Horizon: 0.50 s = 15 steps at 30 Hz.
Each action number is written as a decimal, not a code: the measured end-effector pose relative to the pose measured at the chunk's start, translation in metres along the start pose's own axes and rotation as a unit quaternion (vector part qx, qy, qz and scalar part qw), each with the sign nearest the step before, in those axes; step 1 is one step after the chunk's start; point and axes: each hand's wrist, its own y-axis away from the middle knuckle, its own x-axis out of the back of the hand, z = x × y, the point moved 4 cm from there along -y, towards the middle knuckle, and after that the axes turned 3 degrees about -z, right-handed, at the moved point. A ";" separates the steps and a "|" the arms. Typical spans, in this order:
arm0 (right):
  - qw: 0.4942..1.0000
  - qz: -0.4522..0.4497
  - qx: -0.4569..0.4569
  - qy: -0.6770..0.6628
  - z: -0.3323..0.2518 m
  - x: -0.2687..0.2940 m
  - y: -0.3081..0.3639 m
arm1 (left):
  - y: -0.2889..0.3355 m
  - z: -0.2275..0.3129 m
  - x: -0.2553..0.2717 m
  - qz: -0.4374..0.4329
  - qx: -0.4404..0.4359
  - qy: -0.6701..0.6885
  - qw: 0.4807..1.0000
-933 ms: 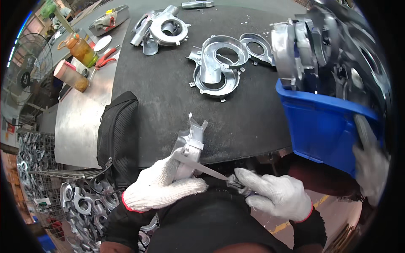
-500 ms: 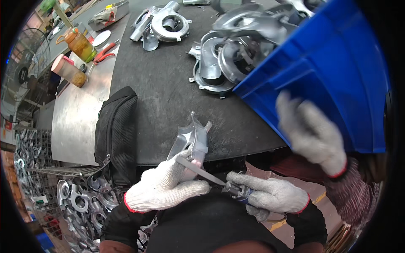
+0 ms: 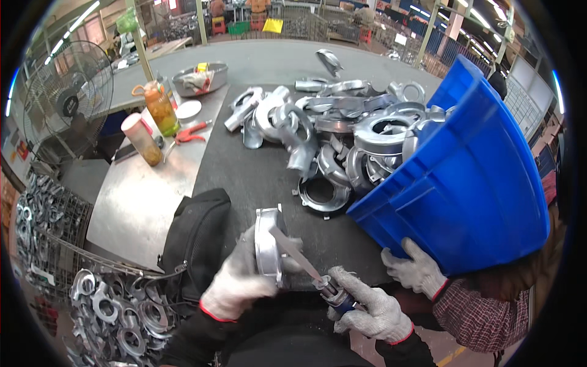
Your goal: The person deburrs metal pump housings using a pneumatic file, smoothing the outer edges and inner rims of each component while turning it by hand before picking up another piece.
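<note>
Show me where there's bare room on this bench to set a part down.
Free: the black mat between the black mesh bag and the heaped silver metal castings; the shiny metal sheet between that bag and the red-handled pliers. Crowded: the mat's far part, under the castings, and its right side, by the tilted blue plastic bin.

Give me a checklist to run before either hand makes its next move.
1. Left hand holding the part: ok.
2. Right hand around the tool: ok.
3. Blade touching the part: cannot tell; it crosses in front, contact unclear.
4. Co-worker's hand apart from the blade: ok, it is beside the bin.
5. Bin upright: not ok, it is tipped toward the heap.
6. Both hands gloved: ok.
</note>
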 end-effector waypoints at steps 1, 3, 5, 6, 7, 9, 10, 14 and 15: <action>0.999 0.031 0.010 -0.032 -0.002 0.001 -0.001 | 0.005 -0.007 -0.002 0.029 0.016 -0.051 0.998; 0.999 0.047 -0.008 0.018 -0.011 0.002 -0.002 | 0.009 -0.020 0.001 0.059 0.079 -0.123 0.987; 0.995 0.062 -0.032 0.066 -0.016 0.002 0.000 | 0.011 -0.018 0.004 0.071 0.101 -0.137 0.983; 0.993 0.069 -0.051 0.078 -0.018 0.000 0.002 | 0.012 -0.012 0.002 0.090 0.126 -0.148 0.977; 0.990 0.082 -0.073 0.088 -0.016 0.003 0.006 | 0.008 -0.005 -0.004 0.064 0.185 -0.152 0.969; 0.975 0.092 -0.068 0.192 -0.021 0.006 0.017 | 0.008 0.008 -0.006 -0.007 0.271 -0.249 0.930; 0.952 0.091 -0.057 0.287 -0.024 0.006 0.024 | 0.011 0.010 -0.007 -0.037 0.301 -0.277 0.912; 0.943 0.015 -0.115 0.313 -0.035 0.012 0.028 | 0.013 0.011 -0.005 -0.063 0.275 -0.353 0.892; 0.935 0.010 -0.143 0.323 -0.038 0.012 0.031 | 0.014 0.012 -0.007 -0.057 0.275 -0.360 0.890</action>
